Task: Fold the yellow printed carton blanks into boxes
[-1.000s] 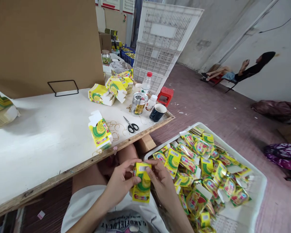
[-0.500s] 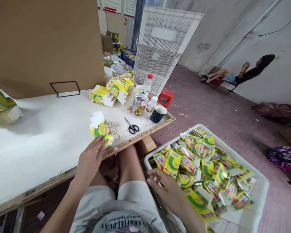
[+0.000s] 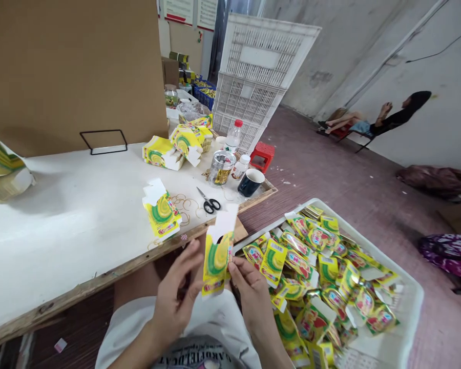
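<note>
Over my lap I hold a flat yellow-and-green carton with white flaps standing upward. My right hand pinches its right edge. My left hand touches its left side, fingers loosely curled against it. A short stack of the same cartons lies on the white table near its front edge, just left of my hands. A white crate at my right is filled with several more flat cartons.
Scissors and rubber bands lie by the stack. A glass jar, bottle and dark cup stand at the table's right end, with more cartons behind. Stacked white crates and a seated person are farther off.
My left hand left the stack on the table and came back to my lap. My right hand rose from the crate with a flat carton, and both hands now meet on it.
</note>
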A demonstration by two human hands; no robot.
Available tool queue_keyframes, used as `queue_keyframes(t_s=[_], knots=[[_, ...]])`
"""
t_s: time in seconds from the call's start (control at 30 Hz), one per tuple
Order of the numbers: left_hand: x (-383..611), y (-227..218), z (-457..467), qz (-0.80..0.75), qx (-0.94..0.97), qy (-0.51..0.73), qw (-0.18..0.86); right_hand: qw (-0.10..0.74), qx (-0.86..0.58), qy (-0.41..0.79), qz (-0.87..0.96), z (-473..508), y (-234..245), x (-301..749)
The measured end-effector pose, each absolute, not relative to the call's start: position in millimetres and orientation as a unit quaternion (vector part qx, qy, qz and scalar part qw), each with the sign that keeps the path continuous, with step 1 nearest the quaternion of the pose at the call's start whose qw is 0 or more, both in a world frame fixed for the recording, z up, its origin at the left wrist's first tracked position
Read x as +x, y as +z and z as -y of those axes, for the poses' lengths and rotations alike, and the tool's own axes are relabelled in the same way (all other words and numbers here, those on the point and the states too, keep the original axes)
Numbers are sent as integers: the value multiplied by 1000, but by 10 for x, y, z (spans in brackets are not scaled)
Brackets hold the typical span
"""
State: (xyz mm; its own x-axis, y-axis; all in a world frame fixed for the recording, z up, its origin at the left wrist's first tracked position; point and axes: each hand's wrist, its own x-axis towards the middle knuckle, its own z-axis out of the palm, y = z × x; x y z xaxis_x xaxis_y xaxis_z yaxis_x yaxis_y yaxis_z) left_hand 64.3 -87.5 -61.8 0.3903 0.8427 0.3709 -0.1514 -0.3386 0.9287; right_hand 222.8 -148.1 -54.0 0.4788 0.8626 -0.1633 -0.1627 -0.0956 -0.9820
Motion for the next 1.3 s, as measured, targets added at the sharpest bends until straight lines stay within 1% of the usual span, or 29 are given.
queue_keyframes(t_s=[0.07,0.13,0.17,0.23,0.43,0.57,0.63,0.73,0.8,0.87,0.93,1.07,1.13,1.17,1.23,1.3], knots=[[701,-578,837,-287,517,464,660,617,-585,462,252,1537,-556,2190],[741,-537,795,-248,417,380,787,621,-567,491,230,1572,-566,2130],[752,-523,781,-225,389,335,828,619,-565,496,229,1583,-566,2102],[764,-511,772,-195,367,290,862,610,-572,494,237,1593,-554,2070],[811,-505,815,-243,402,331,818,572,-603,475,287,1609,-506,2117],[844,-458,819,-248,397,326,821,538,-643,434,329,1631,-530,2143],[848,-429,821,-246,360,313,844,533,-671,373,356,1647,-521,2158],[855,-379,830,-244,274,291,883,532,-706,189,427,1671,-457,2185],[865,-349,836,-242,244,272,899,511,-695,113,493,1676,-405,2194],[868,-335,840,-246,234,251,907,486,-667,122,551,1669,-373,2195],[860,-341,844,-252,232,241,908,490,-647,166,560,1654,-368,2195],[830,-375,867,-228,274,211,910,566,-619,282,465,1625,-389,2224],[830,-392,876,-215,298,193,910,601,-600,320,420,1615,-395,2245],[835,-401,876,-218,308,190,906,617,-598,315,402,1613,-398,2252],[854,-422,865,-243,325,208,890,641,-615,266,374,1612,-411,2248],[876,-446,847,-276,354,250,858,626,-641,242,372,1615,-437,2217]])
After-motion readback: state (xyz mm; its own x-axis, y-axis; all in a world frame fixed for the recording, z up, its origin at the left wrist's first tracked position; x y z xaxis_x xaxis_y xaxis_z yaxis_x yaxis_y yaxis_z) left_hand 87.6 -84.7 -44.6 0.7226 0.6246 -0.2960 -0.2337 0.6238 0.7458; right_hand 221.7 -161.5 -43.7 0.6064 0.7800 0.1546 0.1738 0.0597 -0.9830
